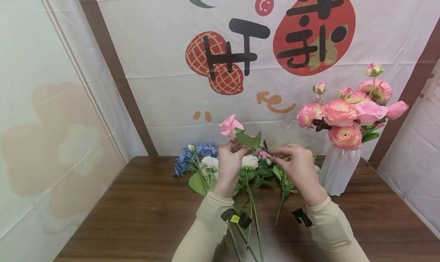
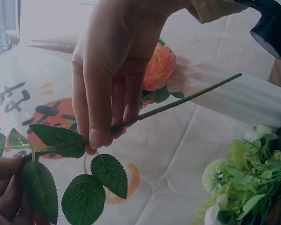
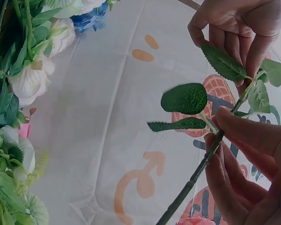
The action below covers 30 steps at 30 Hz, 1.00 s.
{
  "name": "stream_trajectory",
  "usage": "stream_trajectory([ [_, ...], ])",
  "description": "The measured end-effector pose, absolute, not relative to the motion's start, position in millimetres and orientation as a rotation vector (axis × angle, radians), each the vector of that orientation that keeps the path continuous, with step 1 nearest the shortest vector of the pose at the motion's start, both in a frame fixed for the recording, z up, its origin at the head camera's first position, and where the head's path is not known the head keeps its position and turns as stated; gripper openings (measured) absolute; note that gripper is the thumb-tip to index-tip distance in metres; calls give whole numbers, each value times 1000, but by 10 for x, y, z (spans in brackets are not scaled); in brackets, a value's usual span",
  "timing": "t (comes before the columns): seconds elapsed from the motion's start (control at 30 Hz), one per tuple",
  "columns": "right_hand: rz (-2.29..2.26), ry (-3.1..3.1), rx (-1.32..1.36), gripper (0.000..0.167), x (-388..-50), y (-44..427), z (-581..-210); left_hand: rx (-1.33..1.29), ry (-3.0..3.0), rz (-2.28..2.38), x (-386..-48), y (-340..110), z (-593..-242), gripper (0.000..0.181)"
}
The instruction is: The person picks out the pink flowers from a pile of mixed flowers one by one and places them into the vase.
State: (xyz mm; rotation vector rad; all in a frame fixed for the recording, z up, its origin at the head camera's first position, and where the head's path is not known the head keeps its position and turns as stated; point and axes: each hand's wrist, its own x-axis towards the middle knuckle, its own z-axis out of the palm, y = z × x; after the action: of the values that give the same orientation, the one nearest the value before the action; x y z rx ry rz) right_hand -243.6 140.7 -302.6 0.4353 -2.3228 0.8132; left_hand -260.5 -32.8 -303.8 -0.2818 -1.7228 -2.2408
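A pink artificial rose point(image 1: 231, 126) with a leafy green stem point(image 2: 192, 97) is held up above the table between both hands. The left hand point(image 1: 229, 164) pinches the stem just below the bloom, among the leaves point(image 3: 224, 63). Lower on the stem, the right hand point(image 1: 298, 168) pinches it between thumb and fingertips, as the right wrist view shows. Beyond the right fingers the bare end of the stem sticks out. The bloom itself lies outside both wrist views.
On the wooden table point(image 1: 144, 216) lie white flowers point(image 1: 250, 161), blue flowers point(image 1: 196, 157) and a green sprig point(image 1: 284, 185), stems toward the person. A white vase point(image 1: 340, 172) at the right holds several pink flowers point(image 1: 340, 115). A printed cloth point(image 1: 154, 82) hangs behind.
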Motion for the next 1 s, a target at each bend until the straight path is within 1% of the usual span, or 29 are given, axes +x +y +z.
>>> stream_trajectory([
  [0.17,790,-2281,446,9,-2426,1413,-3027,-251,-1745,-2234,-2588,-333,-3028,25],
  [0.33,787,-2248,443,10,-2404,1418,-3018,-294,-1764,-2234,-2571,-333,-3028,25],
  [0.57,750,-2191,473,12,-2399,1432,-2997,-295,-1784,-2193,-2611,-361,-3067,20],
  [0.67,738,-2160,477,11,-2408,1454,-2989,-261,-1835,-2131,-2644,-431,-3120,19],
  [0.87,719,-2127,464,12,-2411,1527,-2986,-225,-1932,-2009,-2669,-659,-3202,24],
  [1.0,672,-2090,453,12,-2429,1602,-2951,-212,-1966,-1975,-2678,-830,-3248,20],
])
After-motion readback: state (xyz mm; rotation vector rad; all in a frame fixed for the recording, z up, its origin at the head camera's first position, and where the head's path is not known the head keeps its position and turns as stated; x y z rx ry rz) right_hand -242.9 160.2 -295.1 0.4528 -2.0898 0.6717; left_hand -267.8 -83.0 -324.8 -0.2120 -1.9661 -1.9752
